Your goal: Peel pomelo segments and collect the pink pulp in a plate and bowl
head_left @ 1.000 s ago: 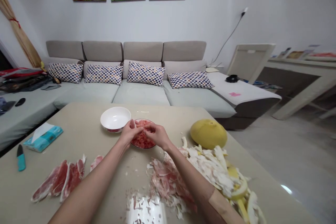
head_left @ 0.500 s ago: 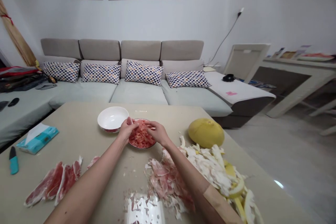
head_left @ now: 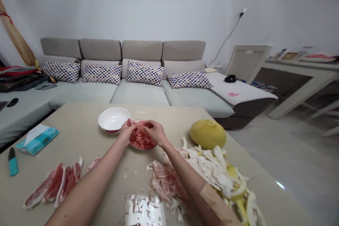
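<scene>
Over a bowl (head_left: 143, 149) heaped with red pomelo flesh (head_left: 142, 141), both hands work close together. My left hand (head_left: 126, 132) is closed on a pomelo segment (head_left: 129, 122), whose pinkish end shows above the fingers. My right hand (head_left: 157, 133) has its thumb and fingers pinched together at the flesh, just right of the left fingertips; the bit between them is mostly hidden. A white bowl (head_left: 113, 119) with nothing in it stands directly left of my left hand. Peeled membranes (head_left: 165, 178) lie in a pile under my right forearm.
A whole yellow pomelo (head_left: 208, 134) sits at the right, behind white pith and rind (head_left: 212, 169). Unpeeled segments (head_left: 57, 185) lie left, near a teal-handled knife (head_left: 12, 162) and a tissue pack (head_left: 38, 140). A scrap-strewn clear tray (head_left: 145, 212) is at the front.
My right hand has shifted slightly left, and its fingers have drawn together nearer my left fingertips. My left hand stays almost in place.
</scene>
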The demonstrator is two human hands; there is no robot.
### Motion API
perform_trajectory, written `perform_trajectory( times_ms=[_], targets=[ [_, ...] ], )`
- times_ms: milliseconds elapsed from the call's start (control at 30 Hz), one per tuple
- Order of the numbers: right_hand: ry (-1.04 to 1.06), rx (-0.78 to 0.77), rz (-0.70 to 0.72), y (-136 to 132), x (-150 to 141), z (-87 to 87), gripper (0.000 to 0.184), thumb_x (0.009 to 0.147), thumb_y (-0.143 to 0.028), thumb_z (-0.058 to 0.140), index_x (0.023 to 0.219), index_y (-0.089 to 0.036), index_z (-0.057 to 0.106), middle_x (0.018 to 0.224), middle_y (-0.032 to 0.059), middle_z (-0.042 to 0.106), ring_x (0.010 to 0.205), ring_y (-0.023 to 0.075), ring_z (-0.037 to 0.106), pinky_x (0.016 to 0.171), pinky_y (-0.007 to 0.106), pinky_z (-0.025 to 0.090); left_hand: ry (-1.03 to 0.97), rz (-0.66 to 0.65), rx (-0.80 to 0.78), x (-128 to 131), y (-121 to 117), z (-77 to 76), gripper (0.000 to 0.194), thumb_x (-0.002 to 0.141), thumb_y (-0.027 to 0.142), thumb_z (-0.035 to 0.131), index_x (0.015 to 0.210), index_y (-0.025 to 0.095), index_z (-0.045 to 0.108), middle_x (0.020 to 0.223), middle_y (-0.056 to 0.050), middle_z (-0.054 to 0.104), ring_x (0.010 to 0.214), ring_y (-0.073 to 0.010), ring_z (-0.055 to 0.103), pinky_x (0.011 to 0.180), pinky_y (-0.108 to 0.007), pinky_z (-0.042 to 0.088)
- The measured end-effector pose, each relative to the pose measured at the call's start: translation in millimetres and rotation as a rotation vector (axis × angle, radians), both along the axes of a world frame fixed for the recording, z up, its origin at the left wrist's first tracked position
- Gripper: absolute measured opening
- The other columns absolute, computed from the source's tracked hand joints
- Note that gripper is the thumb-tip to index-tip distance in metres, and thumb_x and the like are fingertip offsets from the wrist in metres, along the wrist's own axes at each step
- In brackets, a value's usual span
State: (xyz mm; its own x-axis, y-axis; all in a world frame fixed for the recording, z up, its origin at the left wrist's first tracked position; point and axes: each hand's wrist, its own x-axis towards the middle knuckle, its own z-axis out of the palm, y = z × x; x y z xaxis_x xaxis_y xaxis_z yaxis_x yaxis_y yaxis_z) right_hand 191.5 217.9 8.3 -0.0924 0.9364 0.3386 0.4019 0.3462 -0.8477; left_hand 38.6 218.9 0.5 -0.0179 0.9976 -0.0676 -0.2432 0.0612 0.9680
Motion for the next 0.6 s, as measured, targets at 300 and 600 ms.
perform_trajectory(
  times_ms=[300, 600],
  targets=[
    [-0.014, -0.031, 0.17, 1, 3, 1.4, 0.02, 0.079, -0.029, 0.065, 0.095, -0.023, 0.075, 0.095, 0.0041, 0.074, 0.085, 0.0203, 0.067, 0.081, 0.033, 0.051, -0.056, -0.144, -0.067, -18, -7, 4.0, 0.041, 0.053, 0.034, 0.089, 0.075, 0.016, 0.058, 0.063, 0.004, 0.058, 0.054, -0.0091, 0.056, 0.054, -0.022, 0.048],
    [0.071, -0.16, 0.239, -12, 4, 9.9, 0.021, 0.076, -0.035, 0.065, 0.086, -0.019, 0.076, 0.087, 0.0041, 0.075, 0.085, 0.0227, 0.066, 0.079, 0.033, 0.049, -0.03, -0.218, -0.011, -23, -17, 11.8, 0.039, 0.056, 0.037, 0.086, 0.077, 0.017, 0.059, 0.063, 0.004, 0.058, 0.053, -0.0079, 0.053, 0.051, -0.018, 0.039]
  ],
)
